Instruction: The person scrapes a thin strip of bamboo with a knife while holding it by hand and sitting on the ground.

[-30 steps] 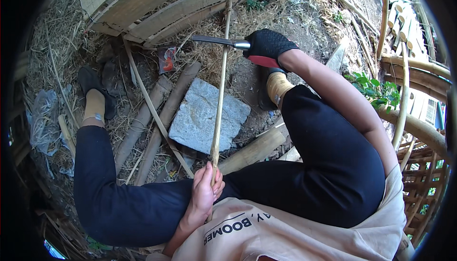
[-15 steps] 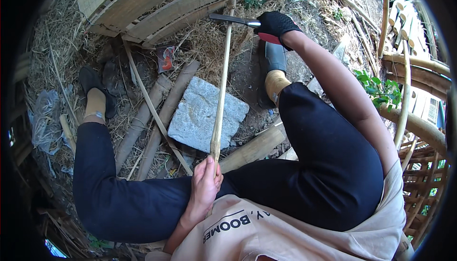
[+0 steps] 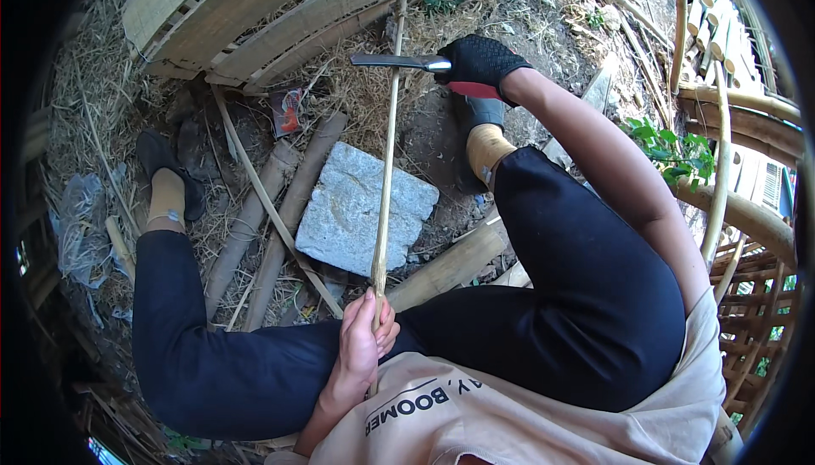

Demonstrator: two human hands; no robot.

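My left hand point(image 3: 367, 338), bare, is closed round the near end of a long, thin wooden stick point(image 3: 387, 185) at my lap. The stick slants up and away, its far end by the slatted wooden panel. My right hand point(image 3: 482, 66), in a black and red glove, grips a knife point(image 3: 395, 61) just right of the stick. Its metal blade points left and lies across the stick's far part. The knife's handle is mostly hidden in the glove. A pale, rough stone block point(image 3: 340, 210) sits on the ground beneath the stick.
The slatted wooden panel point(image 3: 272, 15) stands at the far side. Several bamboo poles point(image 3: 255, 202) lie left of the stone, and another bamboo piece point(image 3: 450, 266) lies right of it. Bamboo framing point(image 3: 747, 219) is on the right. A clear plastic bag point(image 3: 82, 219) lies at far left.
My right hand and the knife have come nearer to me along the stick and slightly left. My left hand keeps its hold; the stick's far end has shifted a little left in view.
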